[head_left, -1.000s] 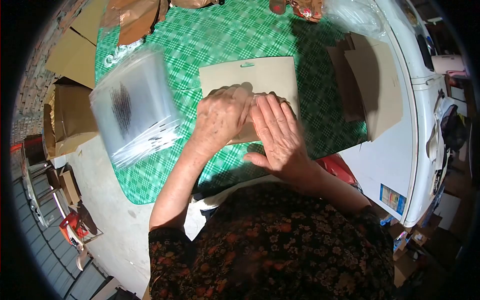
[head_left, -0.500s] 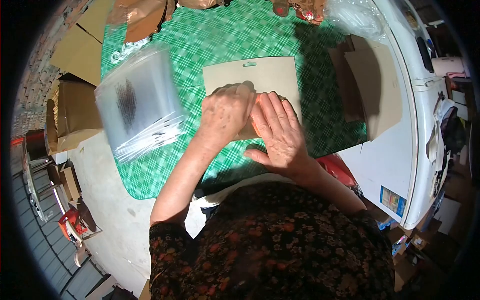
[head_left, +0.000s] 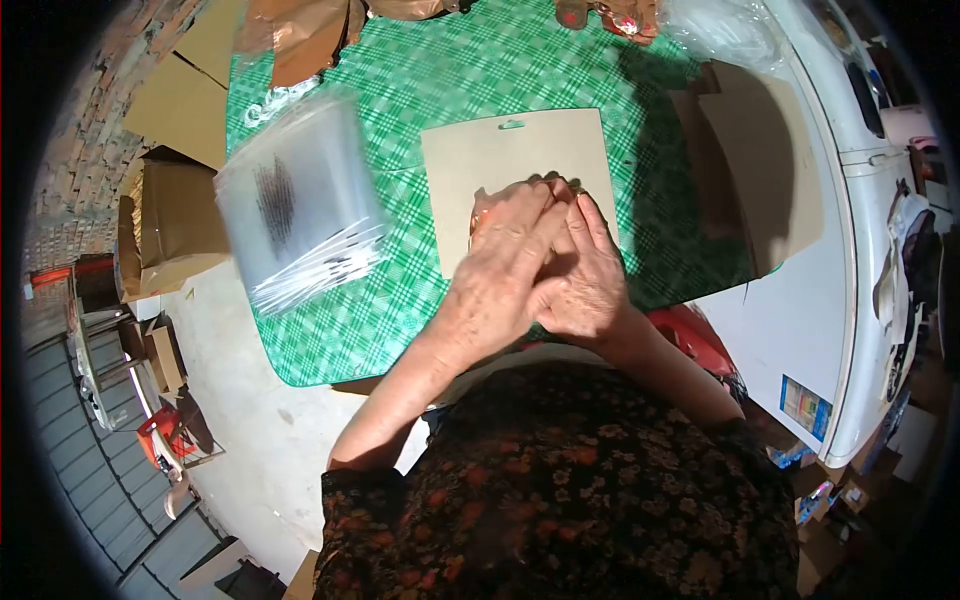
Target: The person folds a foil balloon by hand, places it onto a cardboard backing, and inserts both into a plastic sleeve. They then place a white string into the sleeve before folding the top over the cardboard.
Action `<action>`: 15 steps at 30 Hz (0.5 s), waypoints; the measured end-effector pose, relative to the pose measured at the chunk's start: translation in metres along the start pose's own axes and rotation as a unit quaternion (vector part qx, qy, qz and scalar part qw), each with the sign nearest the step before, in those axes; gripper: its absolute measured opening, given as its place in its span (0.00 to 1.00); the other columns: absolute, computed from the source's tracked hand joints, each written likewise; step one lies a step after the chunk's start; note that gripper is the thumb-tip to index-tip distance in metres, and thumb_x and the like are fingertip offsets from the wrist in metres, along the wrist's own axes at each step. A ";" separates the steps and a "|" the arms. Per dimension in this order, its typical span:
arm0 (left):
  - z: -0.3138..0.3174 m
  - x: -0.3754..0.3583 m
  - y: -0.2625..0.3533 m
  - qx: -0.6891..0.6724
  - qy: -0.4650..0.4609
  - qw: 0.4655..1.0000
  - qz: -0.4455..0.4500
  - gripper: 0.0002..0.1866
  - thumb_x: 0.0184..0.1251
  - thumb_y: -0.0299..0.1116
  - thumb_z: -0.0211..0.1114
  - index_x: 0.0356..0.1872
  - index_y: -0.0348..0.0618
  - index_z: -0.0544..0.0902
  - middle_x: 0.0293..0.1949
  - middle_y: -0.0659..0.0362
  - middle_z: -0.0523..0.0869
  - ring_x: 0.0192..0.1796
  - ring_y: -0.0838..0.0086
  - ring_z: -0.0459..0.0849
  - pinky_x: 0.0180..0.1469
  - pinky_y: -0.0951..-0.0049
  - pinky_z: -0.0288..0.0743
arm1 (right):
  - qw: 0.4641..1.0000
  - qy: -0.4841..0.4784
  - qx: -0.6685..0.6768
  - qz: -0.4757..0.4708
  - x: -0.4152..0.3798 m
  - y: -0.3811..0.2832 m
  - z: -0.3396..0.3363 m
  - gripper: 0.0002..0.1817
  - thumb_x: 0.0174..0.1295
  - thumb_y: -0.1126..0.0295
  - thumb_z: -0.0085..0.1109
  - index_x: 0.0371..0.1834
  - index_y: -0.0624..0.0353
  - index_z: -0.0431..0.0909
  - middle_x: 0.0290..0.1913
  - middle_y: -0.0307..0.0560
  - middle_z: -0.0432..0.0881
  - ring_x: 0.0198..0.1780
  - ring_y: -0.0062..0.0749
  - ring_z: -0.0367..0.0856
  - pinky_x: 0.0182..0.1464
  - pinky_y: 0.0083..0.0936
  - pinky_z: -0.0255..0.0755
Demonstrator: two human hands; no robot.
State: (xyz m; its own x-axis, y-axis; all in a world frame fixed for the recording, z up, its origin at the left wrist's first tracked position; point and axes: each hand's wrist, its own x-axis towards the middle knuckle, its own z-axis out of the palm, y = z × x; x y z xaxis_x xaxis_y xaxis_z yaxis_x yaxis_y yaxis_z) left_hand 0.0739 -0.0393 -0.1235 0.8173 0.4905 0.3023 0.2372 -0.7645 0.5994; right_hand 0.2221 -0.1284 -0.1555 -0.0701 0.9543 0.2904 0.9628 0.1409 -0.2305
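Note:
My left hand (head_left: 510, 255) lies stretched over the middle of a beige card sheet (head_left: 455, 160) with a hang slot near its top edge. Its fingers overlap my right hand (head_left: 590, 285), which is spread low on the sheet with some fingers hidden under the left. An orange-brown piece (head_left: 482, 212) peeks out beside my left hand, against the sheet; most of it is covered, so its kind does not show. To the left lies a stack of clear plastic bags (head_left: 335, 175) with dark print.
A green checked cloth (head_left: 400, 310) covers the table. More card sheets (head_left: 765, 150) lie at the right edge, beside a white vehicle (head_left: 830, 330). Brown wrapping (head_left: 305, 45) and clear plastic (head_left: 720, 35) are at the far edge. An opened cardboard box (head_left: 180, 225) stands left.
My left hand has slid forward and right, now across the right hand. The orange piece, earlier showing between the hands, now shows left of them. The view has shifted slightly.

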 end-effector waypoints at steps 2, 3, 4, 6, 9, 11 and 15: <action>0.005 -0.004 0.000 0.022 -0.032 0.999 -0.023 0.43 0.79 0.59 0.57 0.83 0.42 0.61 0.82 0.40 0.63 0.84 0.45 0.61 0.83 0.45 0.59 | 0.999 0.048 0.000 -0.008 -0.002 0.003 0.008 0.45 0.71 0.47 0.57 0.82 0.70 0.60 0.81 0.65 0.62 0.86 0.61 0.53 0.88 0.53 0.39; 0.007 -0.004 -0.001 0.040 -0.025 0.999 -0.027 0.43 0.79 0.61 0.56 0.84 0.42 0.61 0.82 0.40 0.62 0.84 0.46 0.61 0.83 0.45 0.57 | 1.000 0.030 -0.003 -0.002 0.000 0.002 0.004 0.45 0.71 0.48 0.57 0.82 0.69 0.60 0.81 0.65 0.62 0.86 0.61 0.54 0.88 0.53 0.40; 0.009 -0.005 -0.002 0.058 -0.017 0.998 -0.031 0.44 0.79 0.62 0.55 0.84 0.41 0.60 0.82 0.40 0.62 0.84 0.46 0.61 0.84 0.44 0.56 | 1.000 0.011 -0.005 0.003 0.004 0.000 -0.002 0.45 0.71 0.48 0.57 0.82 0.69 0.60 0.81 0.64 0.62 0.86 0.60 0.54 0.88 0.52 0.40; 0.009 -0.008 -0.007 0.068 -0.012 0.997 -0.028 0.45 0.79 0.64 0.53 0.84 0.40 0.59 0.83 0.40 0.60 0.85 0.46 0.59 0.84 0.43 0.52 | 1.000 -0.002 -0.005 0.007 0.006 -0.001 -0.005 0.44 0.70 0.48 0.57 0.82 0.68 0.61 0.81 0.64 0.62 0.85 0.59 0.55 0.88 0.52 0.40; 0.010 -0.010 -0.013 0.099 -0.011 0.994 -0.037 0.47 0.79 0.67 0.50 0.85 0.38 0.59 0.84 0.41 0.58 0.86 0.46 0.56 0.85 0.42 0.49 | 1.000 0.003 0.002 0.013 0.005 -0.002 -0.002 0.45 0.69 0.48 0.58 0.81 0.68 0.61 0.81 0.65 0.63 0.85 0.58 0.56 0.87 0.51 0.41; 0.011 -0.012 -0.013 0.117 -0.017 0.992 -0.046 0.48 0.79 0.68 0.49 0.85 0.38 0.58 0.85 0.41 0.57 0.86 0.46 0.54 0.85 0.42 0.47 | 1.000 -0.010 0.004 0.021 0.006 -0.003 -0.005 0.46 0.68 0.48 0.59 0.81 0.69 0.61 0.81 0.65 0.63 0.85 0.58 0.56 0.87 0.51 0.41; 0.011 -0.012 -0.013 0.132 -0.026 0.989 -0.055 0.48 0.78 0.68 0.49 0.85 0.38 0.58 0.85 0.41 0.56 0.87 0.46 0.52 0.85 0.43 0.46 | 0.999 -0.024 0.038 0.011 0.005 0.000 -0.011 0.47 0.67 0.48 0.59 0.81 0.71 0.60 0.81 0.66 0.63 0.86 0.57 0.55 0.87 0.51 0.41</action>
State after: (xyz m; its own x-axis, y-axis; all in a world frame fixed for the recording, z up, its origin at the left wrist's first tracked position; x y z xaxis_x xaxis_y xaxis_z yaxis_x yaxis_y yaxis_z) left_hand 0.0670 -0.0395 -0.1435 0.8029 0.5606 0.2027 0.4500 -0.7930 0.4106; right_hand 0.2250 -0.1266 -0.1439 -0.0628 0.9689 0.2393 0.9419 0.1368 -0.3067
